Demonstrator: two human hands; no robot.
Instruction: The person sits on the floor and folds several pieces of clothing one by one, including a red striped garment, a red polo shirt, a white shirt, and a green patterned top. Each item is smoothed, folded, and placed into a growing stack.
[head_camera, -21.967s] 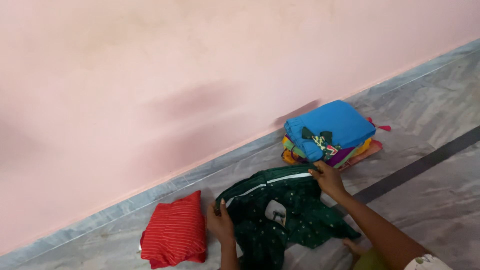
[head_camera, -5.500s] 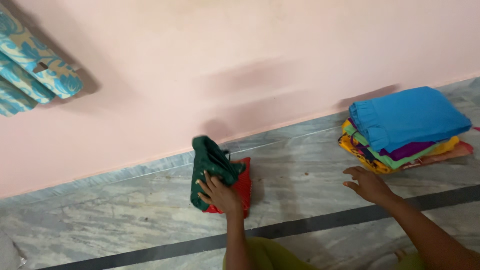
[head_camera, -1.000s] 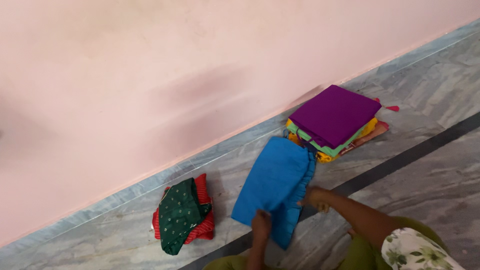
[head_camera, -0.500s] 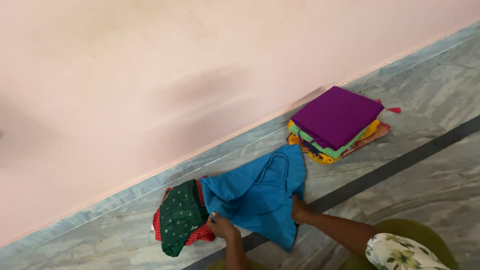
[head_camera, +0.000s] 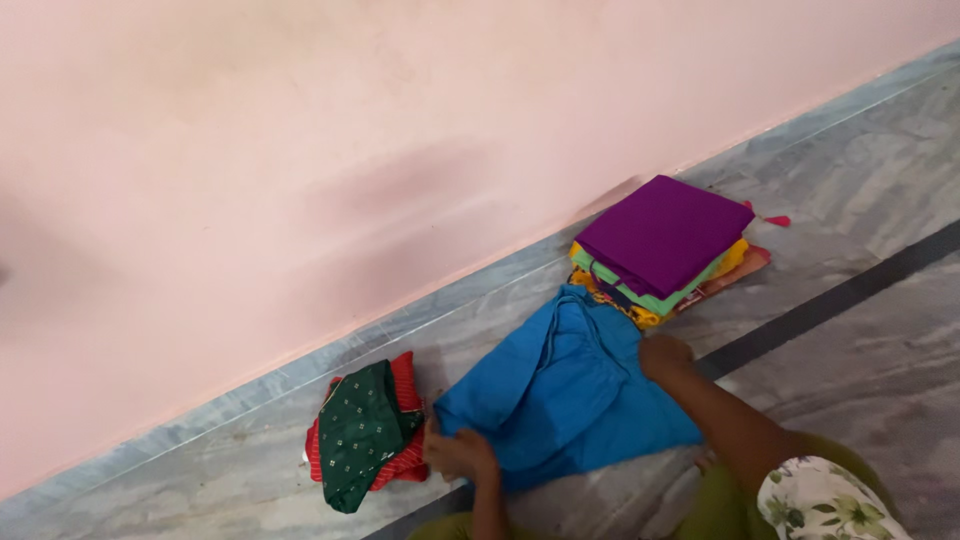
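Observation:
A blue garment (head_camera: 565, 395) lies spread out on the grey marble floor (head_camera: 860, 240) in front of me. My left hand (head_camera: 458, 452) grips its lower left edge. My right hand (head_camera: 664, 354) presses on its upper right edge, near the waistband. To the left sits a folded dark green dotted garment (head_camera: 357, 432) on top of a folded red striped one (head_camera: 408, 455). Behind the blue garment, against the wall, stands a stack of folded clothes (head_camera: 660, 250) with a purple piece on top.
A pink wall (head_camera: 350, 130) runs along the back, with a grey skirting strip at its foot. A dark stripe (head_camera: 850, 290) crosses the floor diagonally at right. My green clothing and a floral sleeve (head_camera: 825, 500) show at the bottom right.
The blue garment has been opened out flatter and wider on the floor. My right hand has moved up to its top right edge; my left hand stays at the lower left.

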